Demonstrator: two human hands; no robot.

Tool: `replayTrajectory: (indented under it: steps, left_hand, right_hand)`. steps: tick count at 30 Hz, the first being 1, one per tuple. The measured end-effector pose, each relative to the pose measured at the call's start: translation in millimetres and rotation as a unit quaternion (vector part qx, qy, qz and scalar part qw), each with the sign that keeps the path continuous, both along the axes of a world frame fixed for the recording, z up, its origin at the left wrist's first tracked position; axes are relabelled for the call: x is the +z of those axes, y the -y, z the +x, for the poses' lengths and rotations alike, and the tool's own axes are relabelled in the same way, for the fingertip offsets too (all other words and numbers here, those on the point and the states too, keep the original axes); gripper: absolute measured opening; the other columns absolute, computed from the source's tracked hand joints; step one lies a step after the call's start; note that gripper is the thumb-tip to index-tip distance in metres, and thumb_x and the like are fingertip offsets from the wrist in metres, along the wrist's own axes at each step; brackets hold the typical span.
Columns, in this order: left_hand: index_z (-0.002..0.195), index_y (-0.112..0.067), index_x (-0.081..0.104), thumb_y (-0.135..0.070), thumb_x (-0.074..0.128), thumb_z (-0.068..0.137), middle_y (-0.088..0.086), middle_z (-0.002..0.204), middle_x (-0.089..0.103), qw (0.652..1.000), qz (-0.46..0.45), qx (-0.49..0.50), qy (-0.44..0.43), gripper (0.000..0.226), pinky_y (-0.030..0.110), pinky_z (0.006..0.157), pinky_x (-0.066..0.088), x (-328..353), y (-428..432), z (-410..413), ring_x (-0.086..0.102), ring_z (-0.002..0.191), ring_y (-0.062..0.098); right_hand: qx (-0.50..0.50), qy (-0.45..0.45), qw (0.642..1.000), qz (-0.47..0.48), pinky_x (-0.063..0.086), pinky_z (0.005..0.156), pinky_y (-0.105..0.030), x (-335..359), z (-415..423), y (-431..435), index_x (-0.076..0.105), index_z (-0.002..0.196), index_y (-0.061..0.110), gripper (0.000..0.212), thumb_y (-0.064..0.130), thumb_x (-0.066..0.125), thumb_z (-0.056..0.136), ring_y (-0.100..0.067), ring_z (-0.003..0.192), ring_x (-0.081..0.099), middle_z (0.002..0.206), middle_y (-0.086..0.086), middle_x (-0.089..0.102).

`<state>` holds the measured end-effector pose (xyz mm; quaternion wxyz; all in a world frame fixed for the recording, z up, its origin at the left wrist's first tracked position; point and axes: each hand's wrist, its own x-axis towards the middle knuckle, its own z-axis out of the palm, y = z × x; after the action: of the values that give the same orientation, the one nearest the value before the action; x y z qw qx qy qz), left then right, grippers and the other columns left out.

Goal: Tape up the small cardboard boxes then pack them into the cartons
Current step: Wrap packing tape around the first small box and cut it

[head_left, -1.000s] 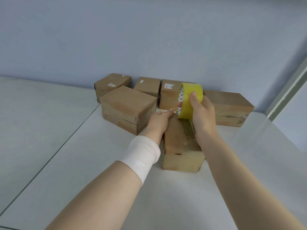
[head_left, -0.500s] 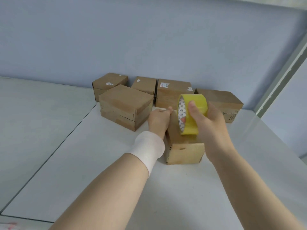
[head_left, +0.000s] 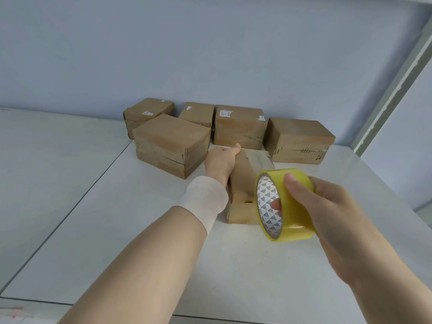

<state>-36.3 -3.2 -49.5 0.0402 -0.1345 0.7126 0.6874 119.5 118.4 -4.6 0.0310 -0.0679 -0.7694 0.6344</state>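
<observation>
Here the right hand [head_left: 327, 206] has fingers [head_left: 277, 205] clamped on the yellow tape roll [head_left: 295, 215]. The left hand [head_left: 221, 160] grips the small box [head_left: 243, 181] on the table [head_left: 140, 242], thumb on top.

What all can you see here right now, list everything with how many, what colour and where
cardboard boxes: four, brown, in a row by the wall
front stack: one or two boxes, brown, front left of that row
near box: one, brown, table centre
tape roll: one, yellow, held in front of near box
table: one, white, under everything
wall: one, blue-grey, behind
wrist wrap: one, white, left wrist
left hand: one, rests on near box's far end
right hand: one, grips tape roll
</observation>
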Motion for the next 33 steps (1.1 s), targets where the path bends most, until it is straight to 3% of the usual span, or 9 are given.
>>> replayTrajectory:
  steps: [5, 9, 12, 15, 17, 21, 26, 29, 33]
  left_hand:
    - [0.070, -0.018, 0.054, -0.038, 0.059, 0.088, 0.009, 0.095, 0.063, 1.000, -0.007, -0.007, -0.012, 0.028, 0.041, 0.095, 0.046, -3, -1, 1, 0.060, 0.097, 0.029]
    - [0.070, -0.016, 0.055, -0.037, 0.059, 0.089, 0.004, 0.085, 0.061, 1.000, -0.007, -0.008, -0.023, 0.028, 0.040, 0.093, 0.048, -3, -1, 1, 0.061, 0.096, 0.029]
    - [0.088, -0.014, 0.061, -0.035, 0.055, 0.092, 0.005, 0.098, 0.064, 0.994, -0.086, -0.006, -0.072, 0.022, 0.036, 0.090, 0.048, -1, -1, 2, 0.060, 0.103, 0.026]
    - [0.123, -0.020, 0.056, -0.037, 0.052, 0.093, -0.002, 0.133, 0.053, 0.902, -0.329, -0.034, -0.278, 0.035, 0.030, 0.099, 0.036, 9, 6, 9, 0.047, 0.125, 0.017]
    - [0.136, -0.026, 0.047, -0.046, 0.053, 0.090, -0.005, 0.149, 0.036, 0.827, -0.369, -0.169, -0.390, 0.050, 0.031, 0.111, 0.020, 16, 6, 19, 0.024, 0.141, 0.011]
    - [0.143, -0.035, 0.034, -0.060, 0.043, 0.088, -0.008, 0.156, 0.017, 0.730, -0.481, -0.356, -0.332, 0.061, 0.033, 0.113, 0.013, 3, 3, 24, 0.010, 0.144, 0.007]
    - [0.139, -0.039, 0.038, -0.058, 0.045, 0.088, -0.013, 0.154, 0.023, 0.727, -0.499, -0.332, -0.335, 0.055, 0.026, 0.110, 0.018, -1, 3, 3, 0.017, 0.142, 0.003]
    - [0.137, -0.040, 0.041, -0.059, 0.044, 0.088, -0.014, 0.153, 0.026, 0.731, -0.492, -0.326, -0.343, 0.052, 0.029, 0.110, 0.020, -4, 3, -1, 0.019, 0.141, 0.004]
    - [0.135, -0.040, 0.044, -0.056, 0.046, 0.089, -0.017, 0.151, 0.030, 0.742, -0.478, -0.312, -0.351, 0.048, 0.021, 0.099, 0.019, -5, 5, 3, 0.023, 0.139, 0.003]
  right_hand:
    - [-0.010, 0.048, 0.999, -0.018, 0.047, 0.051, -0.019, -27, 16, 0, 0.064, 0.088, 0.012, 0.025, 0.033, 0.051, 0.092, -0.005, 0.051, 0.062, 0.061, 0.002, 0.071]
    - [-0.029, 0.052, 0.998, -0.005, 0.050, 0.062, -0.031, -49, 20, 6, 0.062, 0.088, 0.019, 0.023, 0.039, 0.051, 0.091, -0.009, 0.059, 0.066, 0.064, 0.004, 0.072]
    - [-0.041, 0.036, 0.998, 0.022, 0.046, 0.058, -0.027, -54, 15, 10, 0.060, 0.088, 0.020, 0.022, 0.040, 0.050, 0.091, -0.006, 0.062, 0.063, 0.062, 0.011, 0.070]
    - [-0.039, 0.029, 0.999, 0.019, 0.046, 0.058, -0.026, -56, 10, 9, 0.061, 0.088, 0.020, 0.022, 0.039, 0.050, 0.092, -0.007, 0.062, 0.063, 0.063, 0.011, 0.070]
    - [-0.035, 0.032, 0.999, 0.008, 0.047, 0.059, -0.026, -55, 5, 7, 0.062, 0.088, 0.021, 0.021, 0.038, 0.050, 0.092, -0.010, 0.064, 0.065, 0.065, 0.008, 0.072]
    - [-0.015, 0.031, 0.999, -0.018, 0.046, 0.048, -0.016, -49, -13, 11, 0.061, 0.090, 0.020, 0.015, 0.032, 0.053, 0.093, -0.005, 0.052, 0.065, 0.063, 0.003, 0.070]
    - [-0.020, 0.037, 0.999, -0.022, 0.047, 0.045, -0.016, -49, -30, 18, 0.059, 0.091, 0.010, 0.025, 0.034, 0.055, 0.091, -0.008, 0.045, 0.063, 0.068, -0.003, 0.062]
    - [-0.037, 0.064, 0.997, -0.030, 0.045, 0.043, -0.014, -53, -26, 15, 0.060, 0.085, 0.011, 0.031, 0.040, 0.051, 0.092, -0.007, 0.041, 0.059, 0.052, 0.001, 0.064]
    - [-0.020, 0.110, 0.992, -0.050, 0.053, 0.058, -0.025, -49, -24, 13, 0.058, 0.084, 0.017, 0.031, 0.044, 0.046, 0.094, -0.009, 0.045, 0.061, 0.048, 0.003, 0.065]
